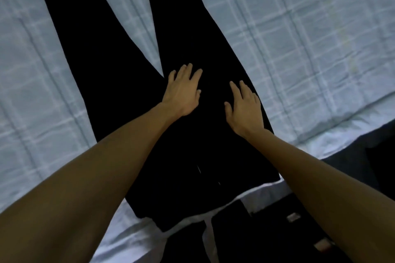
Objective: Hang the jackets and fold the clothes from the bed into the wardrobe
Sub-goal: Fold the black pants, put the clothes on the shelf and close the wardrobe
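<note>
L hand (183,91) & R hand (243,106) flat, fingers spread, pressing black trousers (119,66), checked bedspread (299,38)

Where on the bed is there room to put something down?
Wide bare bedspread lies right of the black trousers, more left of them. Only a thin wedge shows between the legs. The middle is crowded: left hand and right hand rest there.
</note>
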{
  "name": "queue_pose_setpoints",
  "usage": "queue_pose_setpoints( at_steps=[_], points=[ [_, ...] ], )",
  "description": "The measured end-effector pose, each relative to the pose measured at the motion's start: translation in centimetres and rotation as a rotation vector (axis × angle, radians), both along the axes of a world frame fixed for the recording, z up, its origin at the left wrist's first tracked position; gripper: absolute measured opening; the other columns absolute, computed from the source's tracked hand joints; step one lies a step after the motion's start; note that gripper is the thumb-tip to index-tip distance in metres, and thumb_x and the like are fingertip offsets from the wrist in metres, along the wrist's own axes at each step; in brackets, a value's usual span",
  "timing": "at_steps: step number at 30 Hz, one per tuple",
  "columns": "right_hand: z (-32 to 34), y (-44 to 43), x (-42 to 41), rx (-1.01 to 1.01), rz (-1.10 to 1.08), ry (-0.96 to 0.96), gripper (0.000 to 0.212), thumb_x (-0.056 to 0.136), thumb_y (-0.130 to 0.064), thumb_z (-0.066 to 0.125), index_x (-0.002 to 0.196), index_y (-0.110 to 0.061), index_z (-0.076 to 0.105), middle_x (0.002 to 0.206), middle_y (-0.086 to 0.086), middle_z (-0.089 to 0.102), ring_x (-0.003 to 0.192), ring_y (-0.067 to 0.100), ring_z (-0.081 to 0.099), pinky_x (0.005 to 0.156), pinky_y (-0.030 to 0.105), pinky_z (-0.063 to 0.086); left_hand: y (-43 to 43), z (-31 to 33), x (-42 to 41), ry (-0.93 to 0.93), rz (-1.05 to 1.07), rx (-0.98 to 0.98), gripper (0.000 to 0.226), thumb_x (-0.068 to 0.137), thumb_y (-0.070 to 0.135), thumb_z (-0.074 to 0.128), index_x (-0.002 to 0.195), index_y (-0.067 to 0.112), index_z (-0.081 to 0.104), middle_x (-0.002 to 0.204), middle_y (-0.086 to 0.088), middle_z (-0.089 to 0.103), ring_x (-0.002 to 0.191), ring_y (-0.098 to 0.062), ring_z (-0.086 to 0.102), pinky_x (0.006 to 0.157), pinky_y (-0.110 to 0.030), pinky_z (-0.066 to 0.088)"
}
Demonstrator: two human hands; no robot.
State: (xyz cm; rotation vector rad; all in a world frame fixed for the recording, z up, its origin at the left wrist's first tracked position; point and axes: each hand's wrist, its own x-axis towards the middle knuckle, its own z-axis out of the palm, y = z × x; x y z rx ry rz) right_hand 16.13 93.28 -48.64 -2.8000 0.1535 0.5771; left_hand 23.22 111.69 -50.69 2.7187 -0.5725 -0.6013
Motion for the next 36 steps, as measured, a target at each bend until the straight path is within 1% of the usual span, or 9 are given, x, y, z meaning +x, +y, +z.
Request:
queue_pose_setpoints(
  at_steps=[9, 15, 17, 19, 22, 25, 27, 33, 36],
  points=[
    [-0.7, -4.5, -9.4, -0.057, -0.247, -0.078, 0.057, 0.098, -0.043, 0.034, 0.147, -0.014, 0.024, 0.151, 0.017, 0.027, 0.138, 0.032, 0.026, 0.113, 0.05, 0.019, -5.9, 1.9, -3.7, -0.196, -0.283, 0.11, 0.062, 0.096, 0.022, 0.044, 0.15, 0.017, 0.015, 0.157, -0.015, 0.011, 0.145, -0.029, 0.011, 0.116, -0.046, 0.009],
    [0.8, -6.2, -14.3, -0.121, -0.406, 0.053, 0.06, 0.093, -0.043, 0.043, 0.141, -0.011, 0.027, 0.126, 0.015, 0.053, 0.116, 0.034, 0.048, 0.099, 0.046, 0.033, -12.4, 2.8, -2.3, -0.304, -0.672, 0.349, 0.086, 0.082, 0.016, 0.061, 0.15, 0.017, 0.008, 0.157, -0.017, 0.008, 0.144, -0.032, 0.009, 0.114, -0.049, 0.013],
    [1.0, -6.5, -14.9, -0.106, -0.428, 0.09, 0.047, 0.093, -0.045, 0.043, 0.123, -0.009, 0.043, 0.113, 0.014, 0.061, 0.106, 0.034, 0.053, 0.091, 0.044, 0.036, -13.8, 2.6, -2.7, -0.318, -0.788, 0.415, 0.084, 0.081, 0.019, 0.063, 0.149, 0.017, 0.013, 0.152, -0.018, 0.022, 0.141, -0.032, 0.018, 0.112, -0.048, 0.015],
    [1.2, -6.6, -15.2, -0.062, -0.435, 0.055, 0.036, 0.093, -0.042, 0.045, 0.108, -0.01, 0.05, 0.102, 0.011, 0.063, 0.097, 0.032, 0.057, 0.088, 0.042, 0.037, -14.6, 2.4, -3.2, -0.324, -0.845, 0.425, 0.07, 0.08, 0.021, 0.062, 0.141, 0.019, 0.029, 0.132, -0.015, 0.044, 0.126, -0.032, 0.038, 0.106, -0.045, 0.023],
    [1.9, -5.5, -15.7, 0.11, -0.468, -0.124, 0.025, 0.093, -0.031, 0.049, 0.105, -0.01, 0.052, 0.099, 0.01, 0.06, 0.087, 0.031, 0.058, 0.084, 0.042, 0.043, -14.3, 3.0, -3.5, -0.334, -0.879, 0.436, 0.043, 0.083, 0.024, 0.057, 0.124, 0.022, 0.045, 0.111, -0.01, 0.055, 0.105, -0.028, 0.048, 0.092, -0.04, 0.032],
    [3.3, -3.0, -15.8, 0.223, -0.448, -0.206, 0.025, 0.092, -0.026, 0.051, 0.11, -0.009, 0.053, 0.108, 0.01, 0.052, 0.081, 0.031, 0.057, 0.07, 0.041, 0.048, -11.6, 4.5, -2.8, -0.436, -0.919, 0.375, 0.025, 0.085, 0.023, 0.053, 0.109, 0.019, 0.058, 0.106, -0.009, 0.053, 0.101, -0.028, 0.047, 0.088, -0.039, 0.033],
    [4.3, -0.6, -15.7, 0.262, -0.376, -0.212, 0.027, 0.091, -0.024, 0.052, 0.114, -0.009, 0.054, 0.115, 0.009, 0.052, 0.082, 0.032, 0.059, 0.07, 0.043, 0.049, -8.2, 5.7, -2.4, -0.514, -0.924, 0.321, 0.023, 0.081, 0.022, 0.054, 0.103, 0.016, 0.06, 0.108, -0.01, 0.053, 0.104, -0.029, 0.047, 0.089, -0.04, 0.034],
    [7.7, 9.2, -15.5, 0.295, -0.061, -0.121, 0.023, 0.089, -0.021, 0.054, 0.11, -0.012, 0.058, 0.147, 0.003, 0.039, 0.093, 0.028, 0.061, 0.07, 0.033, 0.043, 4.0, 9.6, -4.4, -0.416, -0.864, 0.411, 0.036, 0.08, 0.019, 0.055, 0.115, 0.013, 0.059, 0.132, -0.011, 0.053, 0.135, -0.031, 0.035, 0.111, -0.044, 0.016],
    [8.4, 14.8, -16.3, 0.314, 0.077, -0.041, 0.019, 0.086, -0.019, 0.055, 0.103, -0.011, 0.059, 0.138, 0.005, 0.047, 0.091, 0.03, 0.061, 0.071, 0.034, 0.048, 10.8, 10.1, -7.1, -0.411, -0.798, 0.455, 0.036, 0.077, 0.015, 0.059, 0.113, 0.013, 0.061, 0.132, -0.014, 0.052, 0.132, -0.033, 0.037, 0.112, -0.045, 0.014]
  ],
)
